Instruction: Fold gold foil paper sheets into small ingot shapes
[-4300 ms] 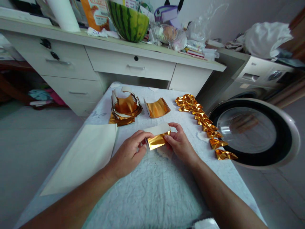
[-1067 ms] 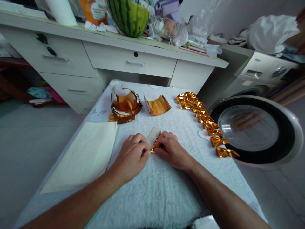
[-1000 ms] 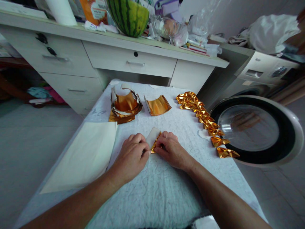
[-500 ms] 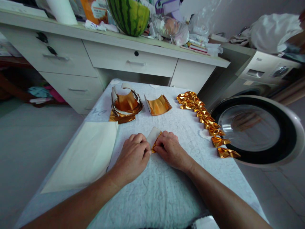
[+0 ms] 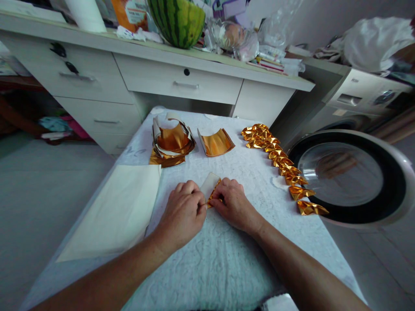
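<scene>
In the head view, the left hand (image 5: pixel 184 211) and right hand (image 5: pixel 235 205) meet over a part-folded gold-foil paper (image 5: pixel 209 183) at the middle of the cloth-covered desk (image 5: pixel 207 263), each grip pinching its near end, apparently to keep the fold tight, though the fingertips are partly hidden. The coiled stack of gold-foil sheets (image 5: pixel 173 140) and the smaller curved stack (image 5: pixel 216 144) sit beyond, judged to be within reach yet clear of the hands. Folded gold pieces (image 5: pixel 281 162) line the right side, seemingly to keep them apart from flat stock; a pale sheet (image 5: pixel 113 211) lies left.
</scene>
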`<action>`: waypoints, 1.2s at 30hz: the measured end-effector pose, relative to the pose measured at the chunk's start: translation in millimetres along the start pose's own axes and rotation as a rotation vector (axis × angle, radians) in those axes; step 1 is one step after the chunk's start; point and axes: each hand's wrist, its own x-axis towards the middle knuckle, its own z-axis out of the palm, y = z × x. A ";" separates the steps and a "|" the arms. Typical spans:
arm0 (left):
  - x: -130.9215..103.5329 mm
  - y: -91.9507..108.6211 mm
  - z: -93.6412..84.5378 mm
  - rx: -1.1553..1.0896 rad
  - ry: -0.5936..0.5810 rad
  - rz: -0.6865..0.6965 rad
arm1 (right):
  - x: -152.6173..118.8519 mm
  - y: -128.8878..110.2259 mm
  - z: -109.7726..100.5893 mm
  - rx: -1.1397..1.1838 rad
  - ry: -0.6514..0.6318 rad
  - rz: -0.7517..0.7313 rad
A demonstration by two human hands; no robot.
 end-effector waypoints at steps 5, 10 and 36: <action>0.0 1.5 -0.1 0.038 -0.026 0.004 | -0.6 -1.7 -1.9 -0.017 -0.012 0.004; -1.8 2.2 1.4 0.061 -0.014 0.019 | -0.2 -2.7 -2.0 -0.027 -0.017 0.005; 1.5 -6.4 5.0 -0.117 -0.004 0.029 | 1.0 4.5 1.3 0.023 0.003 -0.005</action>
